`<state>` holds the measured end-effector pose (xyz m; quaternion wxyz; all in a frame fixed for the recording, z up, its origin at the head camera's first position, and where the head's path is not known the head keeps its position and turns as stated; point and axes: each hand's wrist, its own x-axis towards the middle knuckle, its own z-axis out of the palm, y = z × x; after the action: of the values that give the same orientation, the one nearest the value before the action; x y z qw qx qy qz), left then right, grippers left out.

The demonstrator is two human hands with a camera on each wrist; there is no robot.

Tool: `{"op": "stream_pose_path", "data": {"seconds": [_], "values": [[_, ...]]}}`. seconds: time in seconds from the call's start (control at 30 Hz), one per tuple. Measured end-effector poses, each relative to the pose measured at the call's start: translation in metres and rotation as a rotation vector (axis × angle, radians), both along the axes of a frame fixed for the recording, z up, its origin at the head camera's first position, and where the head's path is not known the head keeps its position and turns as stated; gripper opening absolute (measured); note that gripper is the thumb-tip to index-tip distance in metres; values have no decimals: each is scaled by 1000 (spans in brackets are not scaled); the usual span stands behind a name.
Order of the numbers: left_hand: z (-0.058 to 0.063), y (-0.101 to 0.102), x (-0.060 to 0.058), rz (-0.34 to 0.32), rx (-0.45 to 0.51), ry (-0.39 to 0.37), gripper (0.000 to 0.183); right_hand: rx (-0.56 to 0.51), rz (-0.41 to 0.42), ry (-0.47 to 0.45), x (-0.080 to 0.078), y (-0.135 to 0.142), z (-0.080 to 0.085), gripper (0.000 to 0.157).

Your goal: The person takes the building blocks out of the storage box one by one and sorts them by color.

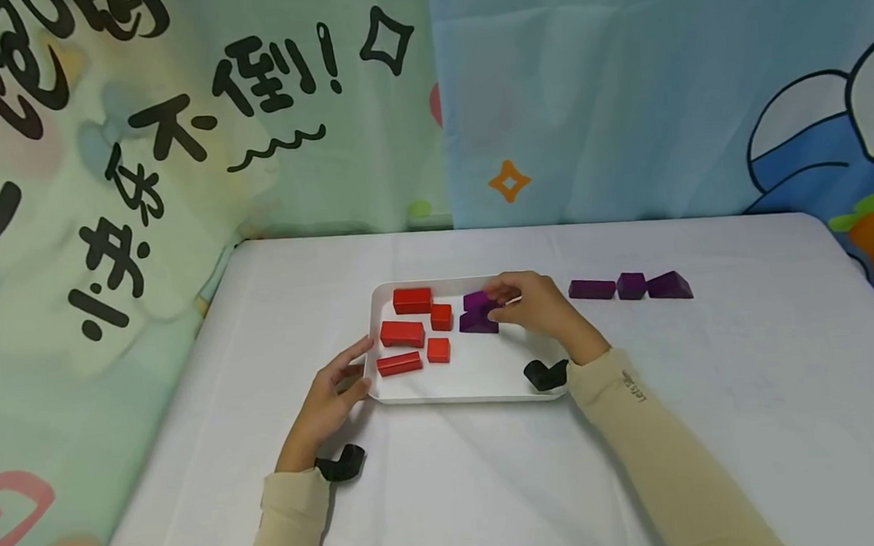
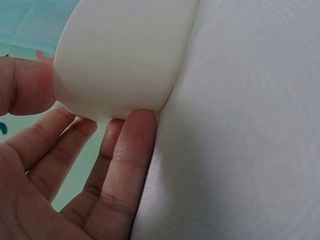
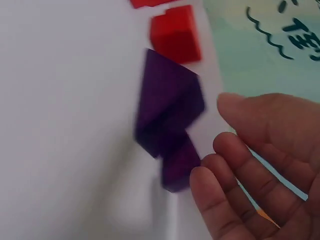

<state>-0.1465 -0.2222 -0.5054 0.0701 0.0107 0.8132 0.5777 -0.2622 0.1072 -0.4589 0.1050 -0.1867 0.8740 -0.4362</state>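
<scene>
Cloth sleeves (image 1: 658, 443) frame unclenched hands, left (image 1: 327, 407) touching a smooth tray (image 1: 488, 372), right (image 1: 535, 310) beside angular purple blocks (image 3: 170, 95).

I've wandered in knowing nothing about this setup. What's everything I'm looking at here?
Red blocks: five, red, in the tray's left half
Purple blocks in the tray: at least two, purple, right of the red ones, partly hidden
Purple blocks outside: three, purple, in a row right of the tray
Tray: one, white, on the table
Table: one, white-covered, below everything
Backdrop: green left, blue right, printed, behind the table
Black pieces: two, black, one at each wrist
Sleeves: two, beige, on the forearms
Left hand: one, bare, touching the tray's left end
Right hand: one, bare, beside the tray's purple blocks
</scene>
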Motion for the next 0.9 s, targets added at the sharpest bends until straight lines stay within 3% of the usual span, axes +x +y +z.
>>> {"op": "stream_pose_path", "data": {"seconds": [0.23,0.43,0.67,0.9], "values": [[0,0,-1,-3,3,7,58,151,7,43,0,-13,-8,37],[-2,0,-2,-2,15,12,58,168,0,67,0,-16,-13,32],[-2,1,-2,2,11,12,58,29,-6,21,4,-2,-3,34],[-1,1,0,2,5,2,57,-77,21,52,9,25,13,36]]}}
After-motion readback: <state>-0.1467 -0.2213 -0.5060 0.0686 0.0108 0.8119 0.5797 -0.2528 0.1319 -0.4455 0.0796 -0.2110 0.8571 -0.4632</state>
